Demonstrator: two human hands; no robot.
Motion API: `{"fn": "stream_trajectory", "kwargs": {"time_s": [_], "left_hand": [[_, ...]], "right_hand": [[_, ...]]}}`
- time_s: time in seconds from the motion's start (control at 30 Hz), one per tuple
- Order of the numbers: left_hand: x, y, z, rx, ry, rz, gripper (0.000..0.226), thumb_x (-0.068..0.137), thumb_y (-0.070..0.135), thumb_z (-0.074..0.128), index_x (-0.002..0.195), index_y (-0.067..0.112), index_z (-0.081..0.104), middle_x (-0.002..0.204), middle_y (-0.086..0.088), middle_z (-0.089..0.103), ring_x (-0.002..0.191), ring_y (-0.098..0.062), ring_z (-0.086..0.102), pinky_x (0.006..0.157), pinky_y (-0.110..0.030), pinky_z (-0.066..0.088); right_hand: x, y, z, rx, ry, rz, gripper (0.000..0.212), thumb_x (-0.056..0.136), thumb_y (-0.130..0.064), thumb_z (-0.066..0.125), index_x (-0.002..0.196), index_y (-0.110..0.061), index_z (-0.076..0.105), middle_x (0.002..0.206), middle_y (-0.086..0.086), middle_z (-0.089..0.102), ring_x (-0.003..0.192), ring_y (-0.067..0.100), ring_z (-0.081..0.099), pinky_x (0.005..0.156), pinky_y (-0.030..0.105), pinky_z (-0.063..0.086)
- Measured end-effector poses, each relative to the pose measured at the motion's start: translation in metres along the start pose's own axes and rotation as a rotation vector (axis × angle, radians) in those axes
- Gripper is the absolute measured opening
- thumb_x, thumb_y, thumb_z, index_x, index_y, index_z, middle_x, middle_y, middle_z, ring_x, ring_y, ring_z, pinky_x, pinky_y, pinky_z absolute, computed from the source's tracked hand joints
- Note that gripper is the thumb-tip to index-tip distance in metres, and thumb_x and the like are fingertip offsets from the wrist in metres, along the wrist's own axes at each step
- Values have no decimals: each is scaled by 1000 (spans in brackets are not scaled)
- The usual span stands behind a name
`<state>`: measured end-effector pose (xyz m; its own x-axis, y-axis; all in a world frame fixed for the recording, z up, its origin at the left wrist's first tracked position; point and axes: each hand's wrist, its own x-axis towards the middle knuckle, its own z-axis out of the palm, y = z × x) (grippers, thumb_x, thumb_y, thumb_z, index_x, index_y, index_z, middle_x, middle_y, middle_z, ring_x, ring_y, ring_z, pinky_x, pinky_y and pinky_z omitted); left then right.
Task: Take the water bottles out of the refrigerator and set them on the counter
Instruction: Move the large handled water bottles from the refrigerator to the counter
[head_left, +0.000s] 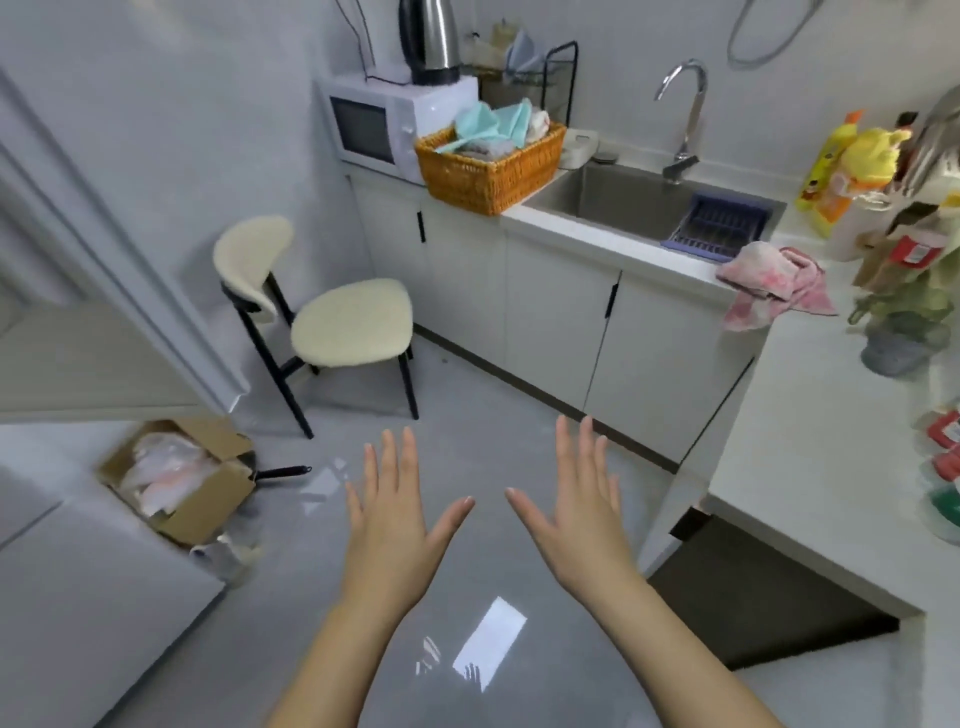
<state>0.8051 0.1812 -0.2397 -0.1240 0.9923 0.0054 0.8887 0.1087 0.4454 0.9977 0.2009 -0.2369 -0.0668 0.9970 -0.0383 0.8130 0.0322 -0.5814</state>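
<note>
Both hands, left hand (390, 525) and right hand (574, 512), spread flat, empty.

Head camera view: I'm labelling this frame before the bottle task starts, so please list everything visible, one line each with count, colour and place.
microwave: one, white, far end of counter
kettle: one, steel and black, on the microwave
basket: one, orange wicker, holding cloths, beside the microwave
sink: one, steel, set in the counter
faucet: one, chrome, behind the sink
rack: one, purple, at the sink's right edge
towel: one, pink, draped over the counter edge
counter: one, white, right side
chair: one, cream with black legs, on the floor
cardboard box: one, brown, open, on the floor
water bottles: none identifiable
left hand: open, empty
right hand: open, empty
</note>
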Motion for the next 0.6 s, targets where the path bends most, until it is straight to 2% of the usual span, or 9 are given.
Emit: {"fn": "stream_trajectory", "kwargs": {"time_s": [0.13, 0.3, 0.4, 0.47, 0.53, 0.6], "left_hand": [[-26, -83, -47, 15, 63, -104, 98, 75, 84, 9, 150, 29, -20, 159, 7, -23, 144, -13, -26, 118, -43, -6], [-62, -198, -112, 37, 148, -209, 115, 59, 94, -10, 152, 27, -16, 160, 5, -20, 145, -14, -24, 119, -47, -3], [-81, -260, -149, 30, 215, -276, 117, 59, 94, -10, 153, 26, -13, 160, 4, -20, 145, -15, -24, 119, -47, -3], [-94, -290, -171, 35, 258, -302, 111, 63, 92, -6, 152, 28, -16, 157, 7, -25, 145, -15, -25, 119, -47, -5], [-107, -316, -189, 54, 295, -324, 100, 69, 88, 1, 147, 31, -23, 151, 10, -29, 144, -16, -25, 119, -48, -5], [-118, -339, -203, 113, 317, -360, 93, 72, 84, 2, 143, 31, -28, 152, 7, -29, 144, -19, -26, 119, -50, -5]], "right_hand": [[-9, -84, 59, 34, -55, -137, 87, 91, -66, 38, 140, -41, -30, 153, -9, -38, 143, 15, -32, 118, 42, -9], [-28, -192, 138, 49, -110, -242, 87, 92, -64, 40, 145, -39, -24, 155, -9, -34, 145, 15, -28, 121, 45, -5], [-36, -252, 175, 5, -149, -319, 88, 92, -64, 39, 151, -34, -18, 158, -5, -31, 146, 18, -27, 121, 47, -3], [-40, -287, 193, -30, -175, -394, 88, 92, -65, 38, 152, -33, -17, 158, -4, -30, 146, 20, -26, 121, 47, -3], [-43, -319, 208, -93, -189, -488, 87, 91, -69, 33, 152, -33, -19, 157, -4, -32, 146, 21, -28, 121, 47, -4], [-43, -344, 223, -192, -194, -584, 87, 86, -78, 16, 150, -33, -21, 158, -2, -32, 145, 23, -29, 119, 48, -4]]}}
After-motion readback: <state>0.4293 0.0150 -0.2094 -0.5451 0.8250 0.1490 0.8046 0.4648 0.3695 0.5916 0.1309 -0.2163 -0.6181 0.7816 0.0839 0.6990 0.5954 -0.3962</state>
